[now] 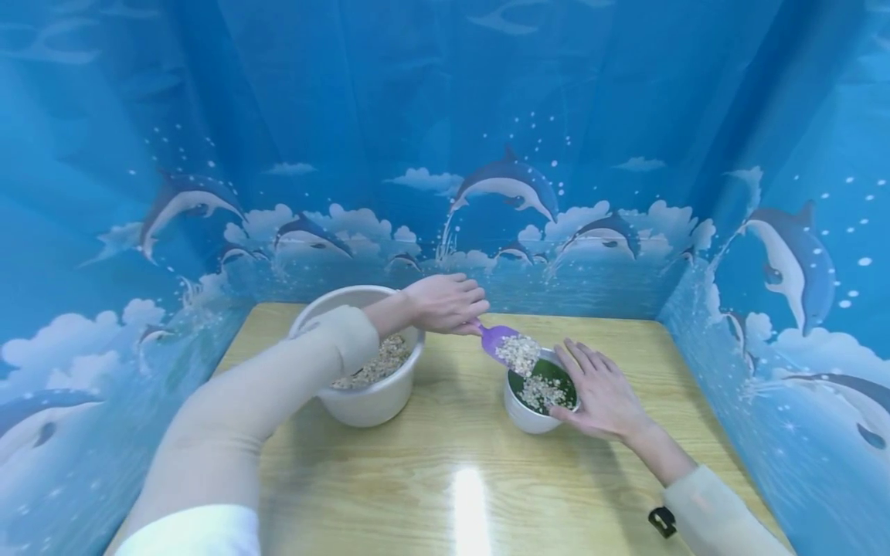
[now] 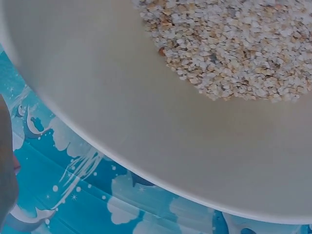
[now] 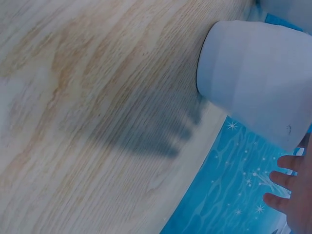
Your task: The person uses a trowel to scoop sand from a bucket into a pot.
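A glossy blue backdrop printed with dolphins and clouds [image 1: 389, 100] surrounds the pale wood-grain table [image 1: 389, 479] at the back and on both sides. I find the large round off-white tub [image 1: 367, 401] on the left half, partly filled with pale, tan-flecked gravel [image 1: 389, 357]. The cream left sleeve [image 1: 229, 401] crosses above it and hides part of its rim and contents from the head view. A small black object [image 1: 662, 522], which I cannot identify, shows beside the cream right sleeve [image 1: 716, 510], near the lower edge of that view.

The small white round pot [image 1: 524, 417] stands upright on the table, right of the tub and well apart from it. Inside I see a dark green surface [image 1: 517, 384] with a loose heap of pale gravel [image 1: 542, 394] on it. The left hand [image 1: 448, 303] has its fingers clamped round the handle of the purple plastic scoop [image 1: 495, 338], whose loaded blade reaches over the pot's far left rim; I cannot tell whether blade and rim touch. My left wrist view catches only a sliver of that hand beside the tub.

The right hand [image 1: 603, 392] rests at the pot's right side, its fingers [image 3: 280, 180] extended and apart, thumb at the near rim
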The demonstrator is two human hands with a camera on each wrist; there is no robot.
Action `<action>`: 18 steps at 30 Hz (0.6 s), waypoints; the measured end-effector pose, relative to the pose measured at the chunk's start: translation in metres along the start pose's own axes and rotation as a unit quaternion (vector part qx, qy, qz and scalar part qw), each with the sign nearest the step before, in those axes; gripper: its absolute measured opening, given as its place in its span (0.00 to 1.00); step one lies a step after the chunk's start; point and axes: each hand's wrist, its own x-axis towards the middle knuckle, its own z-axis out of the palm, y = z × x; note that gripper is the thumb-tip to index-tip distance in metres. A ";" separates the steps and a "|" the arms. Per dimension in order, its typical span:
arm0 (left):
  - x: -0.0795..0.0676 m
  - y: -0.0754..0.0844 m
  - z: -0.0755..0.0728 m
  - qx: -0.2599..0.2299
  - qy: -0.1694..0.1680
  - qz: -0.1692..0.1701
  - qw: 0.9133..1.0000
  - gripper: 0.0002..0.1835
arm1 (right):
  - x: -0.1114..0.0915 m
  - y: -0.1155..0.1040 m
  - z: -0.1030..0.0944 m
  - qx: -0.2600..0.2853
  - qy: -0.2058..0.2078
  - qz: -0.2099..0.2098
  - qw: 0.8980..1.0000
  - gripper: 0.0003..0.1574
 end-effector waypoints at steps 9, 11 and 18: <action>0.012 0.004 0.000 0.028 -0.010 0.007 1.000 0.27 | -0.006 0.005 0.003 0.007 0.001 0.002 1.000 0.68; 0.014 0.005 0.001 0.030 -0.010 0.008 0.999 0.27 | -0.007 0.005 0.003 0.011 -0.002 0.004 1.000 0.68; 0.023 0.012 0.005 0.042 -0.028 0.008 0.999 0.28 | -0.009 0.007 0.005 0.016 -0.014 0.005 1.000 0.68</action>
